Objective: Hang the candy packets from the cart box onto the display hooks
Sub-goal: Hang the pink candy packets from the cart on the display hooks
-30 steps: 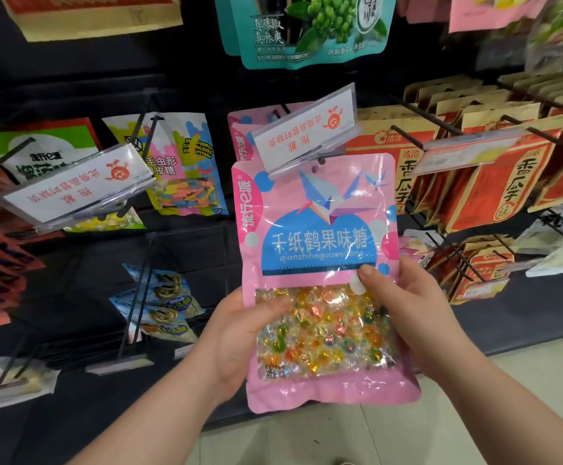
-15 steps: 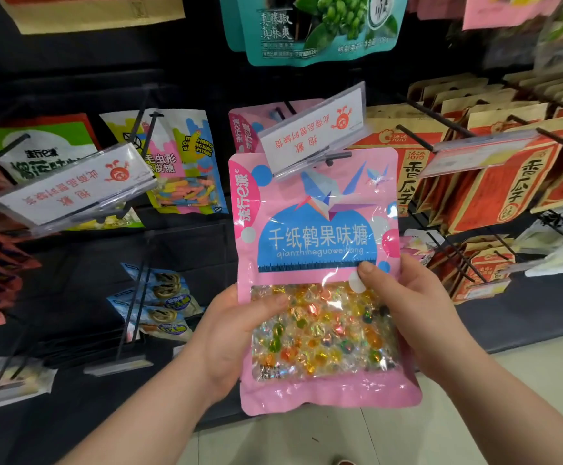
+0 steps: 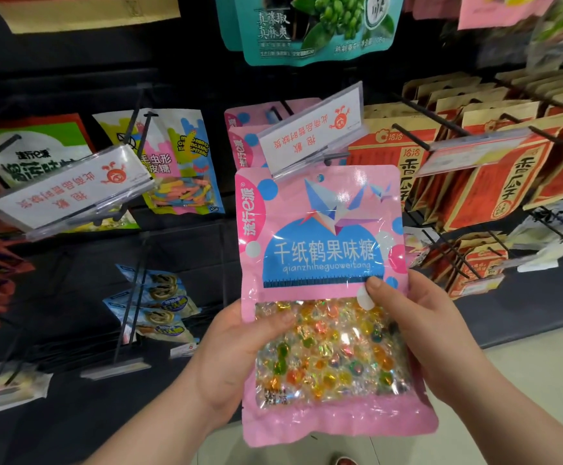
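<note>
glossy pink plastic candy packet [image 3: 320, 229] (clear crinkly window); thin black metal hooks [image 3: 410, 107].

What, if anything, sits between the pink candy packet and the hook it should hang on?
The tilted label holder at the end of the hook overlaps the top edge of the pink candy packet, in front of it. Nothing else visibly blocks the way.

Candy packet [image 3: 320, 229] top behind price label [image 3: 310, 135]
</note>
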